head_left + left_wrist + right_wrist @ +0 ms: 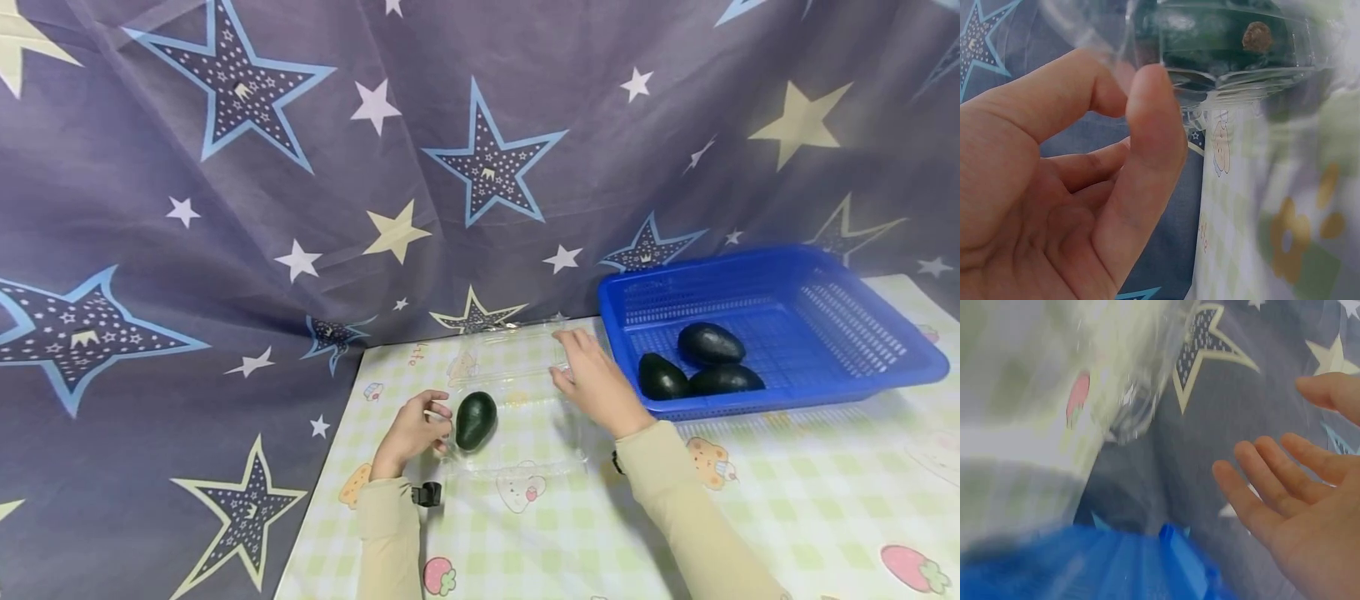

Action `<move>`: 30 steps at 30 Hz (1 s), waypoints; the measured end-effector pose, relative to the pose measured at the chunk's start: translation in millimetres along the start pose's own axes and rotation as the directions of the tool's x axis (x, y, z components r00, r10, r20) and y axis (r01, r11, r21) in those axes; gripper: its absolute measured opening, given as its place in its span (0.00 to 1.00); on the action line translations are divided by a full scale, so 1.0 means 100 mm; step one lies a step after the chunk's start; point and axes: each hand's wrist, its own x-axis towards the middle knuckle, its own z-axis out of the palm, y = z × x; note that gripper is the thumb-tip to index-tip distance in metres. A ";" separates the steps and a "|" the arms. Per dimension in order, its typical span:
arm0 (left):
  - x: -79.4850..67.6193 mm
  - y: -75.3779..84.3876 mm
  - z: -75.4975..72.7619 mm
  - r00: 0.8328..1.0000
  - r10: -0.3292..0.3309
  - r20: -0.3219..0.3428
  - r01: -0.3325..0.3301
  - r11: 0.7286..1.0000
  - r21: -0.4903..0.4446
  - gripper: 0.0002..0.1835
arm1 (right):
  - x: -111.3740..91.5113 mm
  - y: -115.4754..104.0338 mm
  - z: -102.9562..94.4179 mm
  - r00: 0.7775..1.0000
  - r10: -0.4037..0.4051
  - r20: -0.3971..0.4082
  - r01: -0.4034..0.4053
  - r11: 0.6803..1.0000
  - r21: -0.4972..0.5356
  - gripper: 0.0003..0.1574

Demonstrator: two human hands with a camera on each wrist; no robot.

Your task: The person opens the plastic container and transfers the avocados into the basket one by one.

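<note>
A dark green avocado lies at the left side of a clear plastic clamshell box, whose lid is tipped back toward the curtain. The left hand pinches the box's left edge beside the avocado. In the left wrist view, curled fingertips meet the clear wall, with the avocado and its brown stem end showing through. At the lid's right side is the right hand, thumb and fingers spread apart. The right wrist view shows that hand with extended fingers and nothing between them.
On the right stands a blue plastic basket with 3 avocados at its left end. A checked cloth with printed cartoons covers the table. Behind it hangs a star-patterned curtain.
</note>
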 end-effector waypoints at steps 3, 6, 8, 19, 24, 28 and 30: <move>-0.01 0.01 -0.02 1.000 -0.012 -0.013 0.012 1.000 -0.008 0.31 | 0.03 -0.10 0.14 0.999 -0.033 0.008 0.033 0.999 0.015 0.32; -0.03 0.02 -0.03 1.000 -0.018 -0.011 0.018 1.000 -0.005 0.31 | 0.02 -0.19 0.26 0.998 -0.054 0.026 0.053 0.997 0.048 0.31; -0.03 0.03 -0.03 1.000 -0.021 -0.009 0.021 1.000 -0.002 0.31 | 0.01 -0.24 0.33 0.997 -0.073 0.039 0.071 0.995 0.065 0.31; -0.02 0.04 -0.02 1.000 -0.005 -0.011 0.005 1.000 0.015 0.32 | -0.02 -0.48 0.57 0.983 -0.115 0.146 0.094 0.985 0.143 0.34; -0.02 0.03 -0.01 1.000 -0.001 0.002 0.001 1.000 0.018 0.34 | -0.03 -0.54 0.65 0.969 -0.127 0.212 0.105 0.988 0.110 0.35; -0.02 0.04 -0.01 1.000 -0.001 0.001 0.001 1.000 0.014 0.34 | -0.03 -0.56 0.73 0.962 -0.156 0.225 0.137 0.986 0.096 0.38; -0.02 0.04 -0.01 1.000 -0.009 -0.005 0.009 1.000 0.014 0.33 | -0.02 -0.56 0.78 0.956 -0.182 0.230 0.164 0.982 0.097 0.39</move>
